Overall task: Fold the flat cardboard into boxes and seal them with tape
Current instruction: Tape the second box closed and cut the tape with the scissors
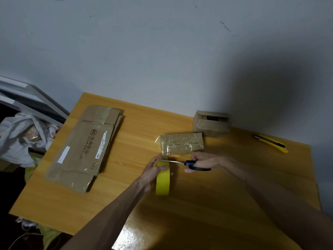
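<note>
A small cardboard box, covered in shiny clear tape, lies at the middle of the wooden table. Just in front of it my left hand grips a yellow tape roll standing on edge. My right hand holds blue-and-black scissors, whose blades point left across the top of the roll, at a strip of tape running from the roll up to the box. A stack of flat cardboard lies on the table's left part.
A second folded cardboard box stands against the wall behind the taped one. A yellow utility knife lies at the far right. Left of the table sit crumpled white bags and a grey frame.
</note>
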